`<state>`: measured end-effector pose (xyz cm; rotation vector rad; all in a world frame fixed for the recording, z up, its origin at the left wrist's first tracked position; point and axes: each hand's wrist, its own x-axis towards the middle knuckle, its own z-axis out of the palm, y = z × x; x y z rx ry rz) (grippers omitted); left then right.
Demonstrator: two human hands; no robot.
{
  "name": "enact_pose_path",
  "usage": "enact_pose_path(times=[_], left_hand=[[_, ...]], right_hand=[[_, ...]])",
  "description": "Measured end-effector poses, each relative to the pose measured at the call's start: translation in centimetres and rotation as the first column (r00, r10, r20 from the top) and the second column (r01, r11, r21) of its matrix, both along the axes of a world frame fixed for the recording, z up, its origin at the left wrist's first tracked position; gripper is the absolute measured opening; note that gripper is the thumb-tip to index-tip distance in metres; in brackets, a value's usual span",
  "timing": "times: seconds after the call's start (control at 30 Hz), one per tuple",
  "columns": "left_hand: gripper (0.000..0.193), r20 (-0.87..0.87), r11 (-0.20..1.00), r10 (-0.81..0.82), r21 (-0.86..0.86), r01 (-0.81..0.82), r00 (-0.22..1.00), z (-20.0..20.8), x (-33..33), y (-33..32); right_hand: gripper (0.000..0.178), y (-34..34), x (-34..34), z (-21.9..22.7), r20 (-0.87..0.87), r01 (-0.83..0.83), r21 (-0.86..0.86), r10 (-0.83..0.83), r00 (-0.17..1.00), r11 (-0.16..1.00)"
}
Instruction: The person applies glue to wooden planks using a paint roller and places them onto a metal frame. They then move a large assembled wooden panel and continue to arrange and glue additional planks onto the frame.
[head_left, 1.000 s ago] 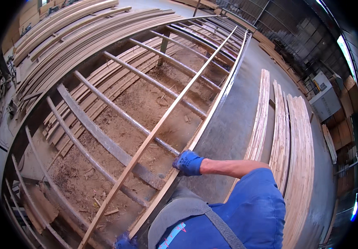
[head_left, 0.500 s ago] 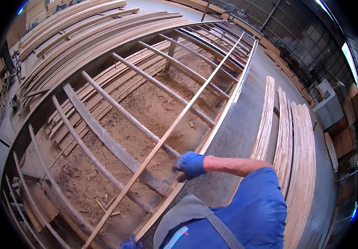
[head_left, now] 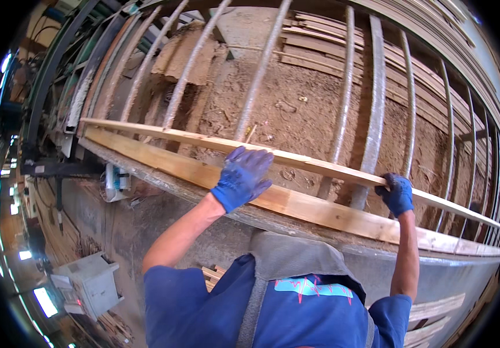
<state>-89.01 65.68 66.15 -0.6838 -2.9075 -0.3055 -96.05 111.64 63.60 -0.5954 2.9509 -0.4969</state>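
Observation:
A long narrow wooden strip (head_left: pixel 314 164) lies across the metal rollers, close to the near edge of the roller table. Nearer to me, a wider wooden board (head_left: pixel 319 213) runs along that edge, with a gap between the two. My left hand (head_left: pixel 241 177), in a blue work glove, rests over the board with its fingers stretched onto the strip and the thumb apart. Farther right, my right hand (head_left: pixel 397 193), gloved too, has its fingers curled over the strip. Its fingertips are partly hidden.
Metal rollers (head_left: pixel 373 116) span the table frame, with sawdust (head_left: pixel 250 75) beneath them. Stacked boards (head_left: pixel 314 43) lie beyond. Dark machine framework (head_left: pixel 58 75) stands at the left end. A grey cabinet (head_left: pixel 90 284) is at lower left, and more planks (head_left: pixel 435 310) are at lower right.
My view has turned toward the table's left end. The strip, which lay slantwise over the rollers, is now near the front edge. My right hand, off the strip before, now holds it.

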Motion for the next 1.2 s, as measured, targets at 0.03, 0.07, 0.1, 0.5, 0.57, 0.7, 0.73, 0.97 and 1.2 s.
enact_pose_path(times=[0.03,0.07,0.1,0.5,0.57,0.7,0.73,0.97,1.2], left_hand=[[0.062,-0.019,1.0,0.024,-0.011,-0.024,1.0,0.1,-0.5,0.1],[0.063,-0.041,0.999,0.047,-0.014,-0.048,0.998,0.2,-1.0,-0.3],[0.064,-0.048,0.998,0.065,-0.023,-0.066,0.997,0.2,-1.4,-1.2],[0.077,0.054,0.976,0.146,-0.169,-0.135,0.988,-4.9,-4.5,-4.2],[0.07,0.029,0.954,0.167,-0.257,-0.154,0.986,-5.1,-4.7,-3.6],[0.049,-0.044,0.914,0.18,-0.362,-0.184,0.983,-7.2,-6.5,-3.3],[0.048,-0.069,0.941,0.137,-0.304,-0.152,0.988,-7.7,-6.6,-3.6],[0.023,0.215,0.987,0.083,-0.153,-0.05,0.973,-1.9,-10.9,-5.7],[0.016,0.246,0.963,-0.141,0.26,0.074,0.959,-2.5,-16.4,-2.3]], right_hand=[[0.026,0.3,-0.5,-0.1,-0.012,-0.011,-0.031,0.011,1.0,0.999],[0.027,0.0,-0.8,0.3,-0.025,-0.022,-0.053,0.02,0.999,0.998],[0.031,-0.7,-1.1,0.8,0.009,0.013,-0.046,-0.013,1.0,0.999],[0.1,-0.6,-0.2,-1.7,-0.069,0.032,0.247,-0.015,0.998,0.968],[0.1,-1.5,0.2,-0.9,-0.056,0.072,0.271,-0.059,0.997,0.96],[0.096,-0.4,-0.3,-2.1,-0.097,0.051,0.273,-0.026,0.995,0.961],[0.094,0.1,-0.7,-2.2,-0.079,0.033,0.244,-0.014,0.997,0.969],[0.042,-0.4,-4.6,-0.4,-0.133,0.048,-0.026,-0.051,0.99,0.999],[0.022,3.7,-3.1,1.9,0.107,0.344,0.122,-0.357,0.928,0.931]])
